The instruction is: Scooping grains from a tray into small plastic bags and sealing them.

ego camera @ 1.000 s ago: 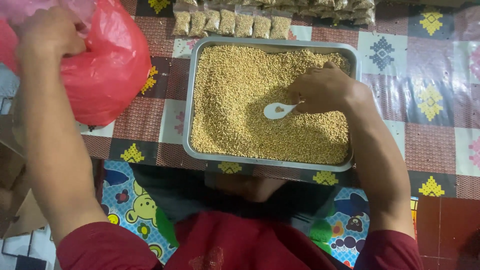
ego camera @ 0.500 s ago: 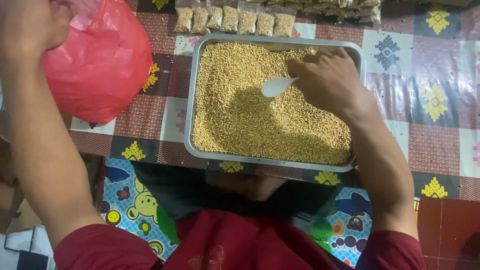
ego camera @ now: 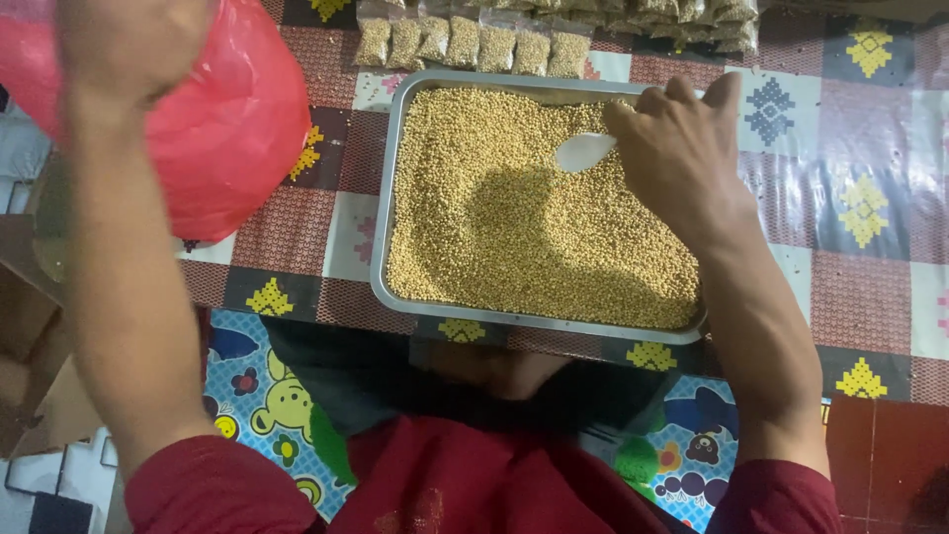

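A rectangular metal tray point(ego camera: 388, 208) full of small yellow-tan grains point(ego camera: 514, 227) lies on a patterned cloth. My right hand point(ego camera: 682, 158) is over the tray's far right part, shut on a white spoon point(ego camera: 583, 151) whose bowl rests on the grains. My left hand point(ego camera: 124, 44) is raised at the top left, gripping the top of a red plastic bag point(ego camera: 232, 133) that bulges beside the tray's left side.
A row of small clear packets point(ego camera: 465, 42) filled with the same grains lies beyond the tray, more stacked at the top right point(ego camera: 692, 15). A colourful cartoon mat point(ego camera: 257, 396) lies below the cloth near my lap.
My right hand has carried the spoon from the tray's middle toward its far right corner. My left hand has lifted the red bag higher and farther left.
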